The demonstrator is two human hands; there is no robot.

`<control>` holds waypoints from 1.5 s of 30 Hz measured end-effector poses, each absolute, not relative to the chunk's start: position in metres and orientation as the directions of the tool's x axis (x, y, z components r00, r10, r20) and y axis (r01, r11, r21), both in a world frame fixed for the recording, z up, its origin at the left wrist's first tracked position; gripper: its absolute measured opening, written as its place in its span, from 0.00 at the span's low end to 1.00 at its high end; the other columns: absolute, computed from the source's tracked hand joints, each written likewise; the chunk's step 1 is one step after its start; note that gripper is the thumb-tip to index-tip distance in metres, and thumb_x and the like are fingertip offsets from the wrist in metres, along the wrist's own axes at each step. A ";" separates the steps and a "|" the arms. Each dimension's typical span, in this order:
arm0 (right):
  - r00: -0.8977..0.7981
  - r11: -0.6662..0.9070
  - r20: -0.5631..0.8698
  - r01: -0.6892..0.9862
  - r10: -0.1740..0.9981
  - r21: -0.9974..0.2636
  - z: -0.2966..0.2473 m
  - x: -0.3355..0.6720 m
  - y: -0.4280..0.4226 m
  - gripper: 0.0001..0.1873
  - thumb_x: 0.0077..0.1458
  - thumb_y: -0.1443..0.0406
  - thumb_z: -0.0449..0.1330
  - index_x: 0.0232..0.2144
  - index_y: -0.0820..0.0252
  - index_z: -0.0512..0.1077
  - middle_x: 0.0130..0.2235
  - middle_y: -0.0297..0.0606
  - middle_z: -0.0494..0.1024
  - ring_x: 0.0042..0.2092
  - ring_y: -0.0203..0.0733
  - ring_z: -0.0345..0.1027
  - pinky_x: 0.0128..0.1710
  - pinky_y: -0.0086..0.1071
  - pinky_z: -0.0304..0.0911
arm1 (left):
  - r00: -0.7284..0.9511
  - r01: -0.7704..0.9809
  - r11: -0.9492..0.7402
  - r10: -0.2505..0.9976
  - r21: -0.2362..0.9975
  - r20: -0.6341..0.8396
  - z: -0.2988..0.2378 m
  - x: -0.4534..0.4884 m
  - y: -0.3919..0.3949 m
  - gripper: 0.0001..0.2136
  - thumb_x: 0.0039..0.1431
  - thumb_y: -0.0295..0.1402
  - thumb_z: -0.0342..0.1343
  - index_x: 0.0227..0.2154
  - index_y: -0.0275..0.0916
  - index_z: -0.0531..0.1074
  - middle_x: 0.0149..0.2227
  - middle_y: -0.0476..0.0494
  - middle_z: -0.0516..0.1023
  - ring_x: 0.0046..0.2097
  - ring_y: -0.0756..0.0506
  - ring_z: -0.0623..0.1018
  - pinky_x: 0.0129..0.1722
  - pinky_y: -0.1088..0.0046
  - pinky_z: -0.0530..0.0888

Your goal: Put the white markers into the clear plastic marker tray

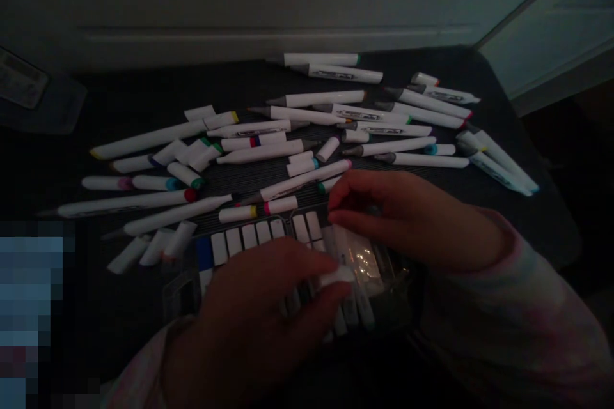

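Note:
In the dim head view, my left hand (pixel 259 307) reaches over a clear plastic case (pixel 182 287) of upright white markers (pixel 234 241). Its thumb and fingers pinch a small white piece (pixel 336 277) that looks like a marker cap. My right hand (pixel 398 211) is closed with curled fingers at the case's far right side. Its fingertips come together just above a white marker in the case; whether they grip anything is hidden. Shiny clear plastic (pixel 367 262) shows under the right hand. My left hand covers much of the case's middle.
Many uncapped white markers (pixel 292 152) and loose caps (pixel 283 206) with coloured ends lie scattered over the dark ridged surface (pixel 542 236) beyond the case. A pale wall (pixel 278 0) rises behind. A clear plastic item (pixel 43 96) stands at the far left.

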State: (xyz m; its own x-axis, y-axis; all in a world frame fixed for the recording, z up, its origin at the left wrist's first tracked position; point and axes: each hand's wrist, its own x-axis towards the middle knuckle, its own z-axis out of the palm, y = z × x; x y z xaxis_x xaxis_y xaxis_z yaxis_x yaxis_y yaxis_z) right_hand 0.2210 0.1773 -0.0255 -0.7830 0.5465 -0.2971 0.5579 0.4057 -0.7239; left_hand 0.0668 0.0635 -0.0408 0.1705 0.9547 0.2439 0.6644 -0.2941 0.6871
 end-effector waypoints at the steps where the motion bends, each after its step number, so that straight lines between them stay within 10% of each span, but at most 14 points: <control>1: -0.783 0.414 -0.287 0.557 0.552 -0.720 -0.026 0.221 0.177 0.03 0.52 0.67 0.55 0.30 0.62 0.68 0.28 0.30 0.72 0.29 0.31 0.65 0.29 0.25 0.57 | 0.125 0.671 -0.246 0.967 0.700 0.220 -0.040 0.065 0.064 0.06 0.55 0.36 0.50 0.29 0.40 0.68 0.25 0.54 0.75 0.25 0.54 0.73 0.23 0.82 0.70; 45: -0.777 0.589 -0.260 0.612 0.573 -0.528 -0.036 0.222 0.170 0.09 0.49 0.67 0.55 0.36 0.58 0.69 0.28 0.31 0.71 0.28 0.33 0.63 0.26 0.26 0.54 | 0.544 0.456 -0.450 0.824 0.768 0.160 -0.049 0.075 0.059 0.04 0.55 0.27 0.50 0.31 0.36 0.69 0.30 0.48 0.74 0.36 0.51 0.72 0.45 0.72 0.67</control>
State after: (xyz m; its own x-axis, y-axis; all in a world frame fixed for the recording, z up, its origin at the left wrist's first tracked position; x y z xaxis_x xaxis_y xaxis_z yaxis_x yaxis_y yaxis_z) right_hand 0.2218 0.1700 -0.0357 -0.7769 0.5735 -0.2601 0.6116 0.5890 -0.5282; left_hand 0.0746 0.0586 -0.0486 0.5438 0.8239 0.1598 0.4558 -0.4498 0.7681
